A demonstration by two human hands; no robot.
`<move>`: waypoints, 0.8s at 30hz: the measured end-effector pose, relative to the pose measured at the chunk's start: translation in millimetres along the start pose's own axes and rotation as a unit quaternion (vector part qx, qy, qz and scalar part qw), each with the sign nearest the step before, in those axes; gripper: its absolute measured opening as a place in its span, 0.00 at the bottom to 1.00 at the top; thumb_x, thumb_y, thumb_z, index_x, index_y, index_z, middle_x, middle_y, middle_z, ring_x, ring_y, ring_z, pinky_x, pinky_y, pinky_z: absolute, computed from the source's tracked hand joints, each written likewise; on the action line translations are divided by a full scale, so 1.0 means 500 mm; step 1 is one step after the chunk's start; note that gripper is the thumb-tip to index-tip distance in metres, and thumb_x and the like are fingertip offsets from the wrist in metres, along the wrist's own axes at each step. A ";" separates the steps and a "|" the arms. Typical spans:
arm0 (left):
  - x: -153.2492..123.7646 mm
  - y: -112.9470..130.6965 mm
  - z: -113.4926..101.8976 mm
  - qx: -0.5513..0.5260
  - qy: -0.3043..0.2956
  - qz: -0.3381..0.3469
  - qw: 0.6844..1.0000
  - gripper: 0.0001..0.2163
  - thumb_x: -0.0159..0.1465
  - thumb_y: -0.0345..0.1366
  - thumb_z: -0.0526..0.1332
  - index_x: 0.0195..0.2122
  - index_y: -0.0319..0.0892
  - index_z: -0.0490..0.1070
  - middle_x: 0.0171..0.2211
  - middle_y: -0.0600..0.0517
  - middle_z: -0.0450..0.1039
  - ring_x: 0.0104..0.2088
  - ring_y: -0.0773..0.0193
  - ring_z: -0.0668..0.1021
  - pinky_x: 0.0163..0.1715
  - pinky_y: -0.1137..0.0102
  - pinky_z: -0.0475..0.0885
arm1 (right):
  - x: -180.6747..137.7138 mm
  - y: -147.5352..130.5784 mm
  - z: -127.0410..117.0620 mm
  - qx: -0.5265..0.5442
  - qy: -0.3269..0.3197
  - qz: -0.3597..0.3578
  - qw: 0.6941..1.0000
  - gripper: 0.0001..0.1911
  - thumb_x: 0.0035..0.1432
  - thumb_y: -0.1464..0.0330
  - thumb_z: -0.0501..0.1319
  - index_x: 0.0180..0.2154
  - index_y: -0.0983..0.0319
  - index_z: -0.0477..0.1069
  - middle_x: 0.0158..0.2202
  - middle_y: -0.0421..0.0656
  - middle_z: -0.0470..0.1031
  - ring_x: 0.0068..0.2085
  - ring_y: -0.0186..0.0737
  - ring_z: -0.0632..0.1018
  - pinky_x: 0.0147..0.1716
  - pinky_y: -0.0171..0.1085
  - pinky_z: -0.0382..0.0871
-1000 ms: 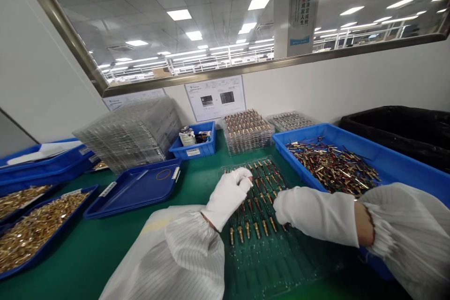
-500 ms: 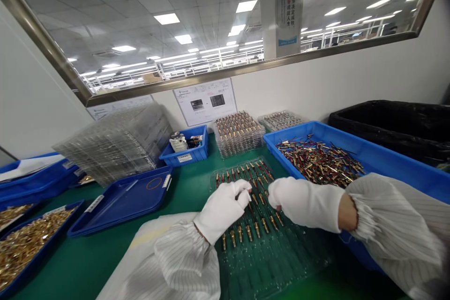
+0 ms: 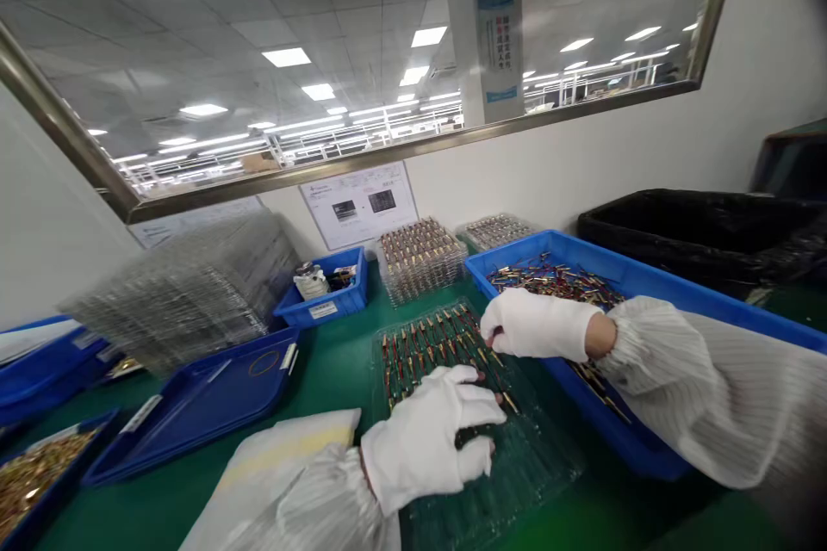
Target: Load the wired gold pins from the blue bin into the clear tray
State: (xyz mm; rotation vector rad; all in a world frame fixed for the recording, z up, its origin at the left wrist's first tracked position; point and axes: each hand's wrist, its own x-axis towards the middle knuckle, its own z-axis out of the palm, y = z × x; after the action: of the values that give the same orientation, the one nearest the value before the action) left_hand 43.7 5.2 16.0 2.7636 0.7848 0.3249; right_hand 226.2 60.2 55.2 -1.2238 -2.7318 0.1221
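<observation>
A clear plastic tray (image 3: 491,482) lies on the green table, with rows of small brass pins with red and dark wires (image 3: 419,344) in its far part. My left hand (image 3: 439,435), in a white glove with bare fingertips, is open over the tray's middle. Its fingers are spread and hide some pins. My right hand (image 3: 539,323), gloved the same way, is closed above the tray's right edge, beside the large blue bin (image 3: 698,297). Whatever its curled fingers hold, if anything, is hidden. Many loose wired pins (image 3: 556,275) lie in that bin, partly behind my right hand.
Behind the tray stands a stack of filled clear trays (image 3: 423,254), beside a small blue box (image 3: 332,301). Further left are a tall stack of clear trays (image 3: 187,284), a flat blue tray (image 3: 200,413) and brass parts (image 3: 42,482). A black-lined bin (image 3: 698,232) stands back right.
My left hand has spread its fingers and moved nearer over the tray's front pin rows. My right hand has risen slightly beside the blue bin. The whole view has shifted.
</observation>
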 end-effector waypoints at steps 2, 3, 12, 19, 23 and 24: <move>0.000 0.013 0.004 0.029 -0.034 0.001 0.999 0.24 0.50 0.38 0.55 0.50 0.51 0.56 0.52 0.56 0.57 0.53 0.53 0.55 0.50 0.55 0.49 | -0.004 0.013 -0.007 0.027 0.015 0.019 0.999 0.10 0.40 0.71 0.53 0.25 0.61 0.73 0.20 0.38 0.72 0.21 0.32 0.70 0.21 0.28 0.59; 0.000 0.018 0.006 0.039 -0.057 0.005 0.998 0.25 0.51 0.40 0.54 0.51 0.52 0.53 0.54 0.57 0.53 0.54 0.52 0.52 0.50 0.53 0.47 | -0.006 0.019 -0.009 0.040 0.020 0.028 0.999 0.10 0.40 0.70 0.53 0.25 0.62 0.73 0.19 0.38 0.71 0.19 0.32 0.69 0.20 0.28 0.58; 0.000 0.016 0.022 0.077 -0.109 -0.016 0.991 0.21 0.57 0.43 0.47 0.53 0.54 0.49 0.55 0.59 0.50 0.55 0.58 0.51 0.53 0.54 0.44 | -0.096 0.110 -0.043 0.052 0.087 0.103 0.989 0.12 0.44 0.65 0.53 0.30 0.60 0.72 0.27 0.38 0.73 0.27 0.35 0.72 0.26 0.29 0.61; 0.012 0.021 0.026 0.117 -0.086 -0.019 0.989 0.25 0.58 0.41 0.47 0.55 0.53 0.40 0.58 0.58 0.41 0.57 0.55 0.44 0.53 0.53 0.41 | -0.246 0.279 -0.002 0.042 -0.079 0.303 0.949 0.57 0.18 0.63 0.67 0.55 0.64 0.48 0.47 0.52 0.64 0.45 0.55 0.67 0.38 0.41 0.62; 0.017 0.027 0.027 0.132 -0.086 -0.023 0.987 0.24 0.58 0.42 0.46 0.56 0.53 0.39 0.58 0.58 0.40 0.57 0.55 0.44 0.53 0.54 0.42 | -0.237 0.304 0.038 0.086 -0.091 0.271 0.955 0.66 0.15 0.59 0.67 0.56 0.66 0.34 0.55 0.55 0.50 0.52 0.54 0.58 0.47 0.41 0.55; 0.018 0.028 0.028 0.137 -0.086 -0.023 0.987 0.24 0.58 0.42 0.46 0.56 0.53 0.39 0.58 0.58 0.40 0.57 0.55 0.44 0.53 0.54 0.42 | -0.218 0.298 0.041 0.086 -0.086 0.252 0.960 0.68 0.14 0.59 0.67 0.56 0.66 0.33 0.56 0.55 0.45 0.53 0.54 0.55 0.49 0.40 0.52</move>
State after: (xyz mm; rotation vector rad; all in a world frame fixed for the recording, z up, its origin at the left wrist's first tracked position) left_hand 61.9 -3.6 8.4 2.9675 0.9059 -0.0363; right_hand 404.0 77.6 4.2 -1.8973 -2.4044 0.5285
